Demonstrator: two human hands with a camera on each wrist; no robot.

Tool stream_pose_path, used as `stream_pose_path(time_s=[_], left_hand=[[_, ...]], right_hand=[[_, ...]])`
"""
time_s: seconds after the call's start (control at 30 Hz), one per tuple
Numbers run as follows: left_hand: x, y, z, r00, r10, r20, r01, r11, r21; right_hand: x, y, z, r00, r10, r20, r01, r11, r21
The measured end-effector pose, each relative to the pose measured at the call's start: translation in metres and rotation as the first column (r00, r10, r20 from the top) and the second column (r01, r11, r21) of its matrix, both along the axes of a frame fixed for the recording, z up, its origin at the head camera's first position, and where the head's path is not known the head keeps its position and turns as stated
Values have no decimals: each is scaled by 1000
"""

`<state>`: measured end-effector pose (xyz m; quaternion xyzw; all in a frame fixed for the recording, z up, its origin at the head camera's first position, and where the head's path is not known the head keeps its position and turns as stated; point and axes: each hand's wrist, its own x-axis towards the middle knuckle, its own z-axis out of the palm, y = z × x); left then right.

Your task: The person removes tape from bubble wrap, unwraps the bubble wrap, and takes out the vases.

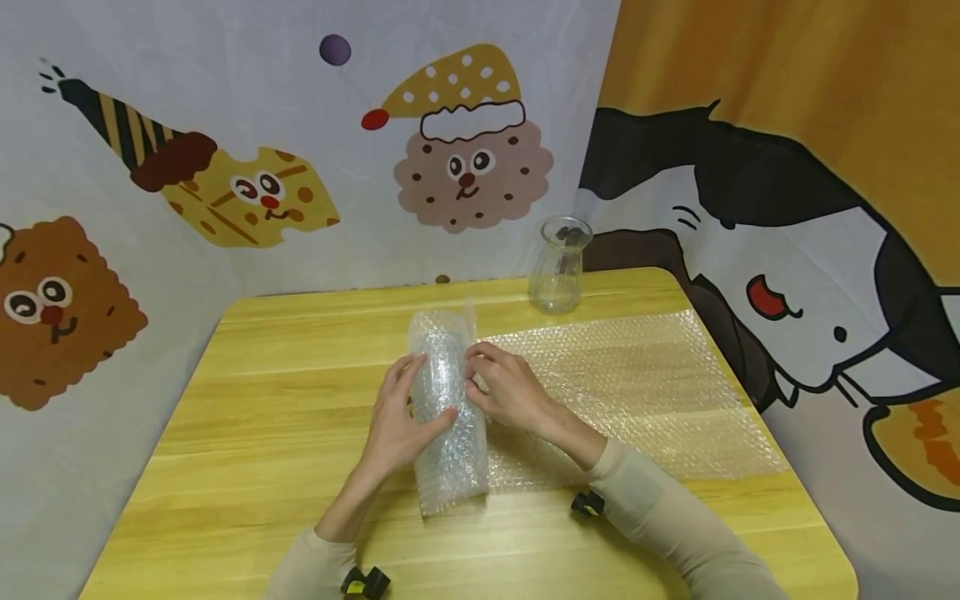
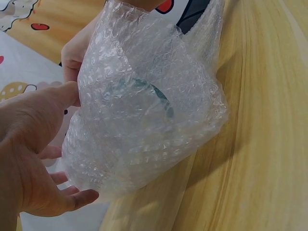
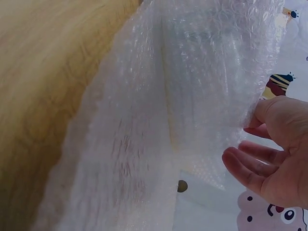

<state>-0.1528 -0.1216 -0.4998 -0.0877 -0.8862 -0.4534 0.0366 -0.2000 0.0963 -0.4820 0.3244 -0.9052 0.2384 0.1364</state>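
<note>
A roll of bubble wrap (image 1: 447, 417) lies lengthwise on the table, wound round something. A curved greenish rim (image 2: 163, 98) shows through the layers at its near end in the left wrist view; the rest of what is inside is hidden. My left hand (image 1: 397, 417) holds the roll from the left, with thumb on top and fingers along its side. On the far right side, my right hand (image 1: 510, 387) pinches the wrap with thumb and forefinger, the other fingers bent. From the roll, a flat sheet of bubble wrap (image 1: 630, 400) spreads to the right, under my right forearm.
A clear glass vase (image 1: 557, 271) with a flared mouth stands at the table's back edge, just beyond the sheet. The yellow wood-grain table (image 1: 262, 467) has rounded corners. Cloth with cartoon prints (image 1: 300, 108) hangs close behind it and on the right.
</note>
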Motion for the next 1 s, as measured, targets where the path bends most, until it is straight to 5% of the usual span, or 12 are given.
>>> stream_pose_path(time_s=[0.43, 0.67, 1.0], left_hand=[[0, -1, -2, 1000, -6, -2, 6, 1000, 19], [3, -7, -2, 998, 7, 66, -11, 998, 61], [4, -10, -3, 997, 14, 71, -18, 998, 55]], right_hand=[[-4, 1, -10, 1000, 16, 11, -15, 994, -104], [-9, 6, -27, 979, -32, 201, 77, 972, -220], [-9, 10, -28, 946, 36, 322, 72, 945, -319]])
